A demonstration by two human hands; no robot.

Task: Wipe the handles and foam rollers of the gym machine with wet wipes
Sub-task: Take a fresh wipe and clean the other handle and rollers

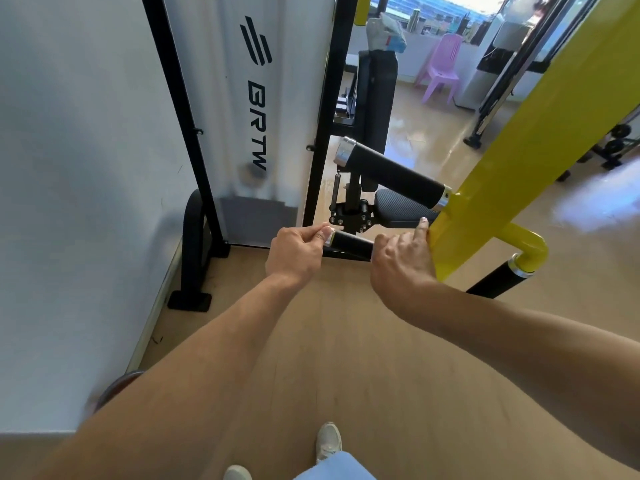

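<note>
A short black handle [349, 243] with a silver end cap sticks out leftward from the yellow machine arm [519, 161]. My left hand [298, 252] pinches the capped left end between thumb and curled fingers. Around the handle's right end, next to the yellow arm, my right hand [401, 263] is curled, its index finger pointing up along the yellow metal. No wipe shows in either hand. A longer black foam roller [394, 174] with silver caps juts from the same arm just above. Another black handle [498, 280] hangs at the lower right.
The white weight-stack cover [263, 109] in a black frame stands close on the left, against a white wall. A black seat pad [398, 207] and backrest [375, 95] lie behind the handles, with a pale packet [386, 32] on top. A pink chair [441, 69] stands far back.
</note>
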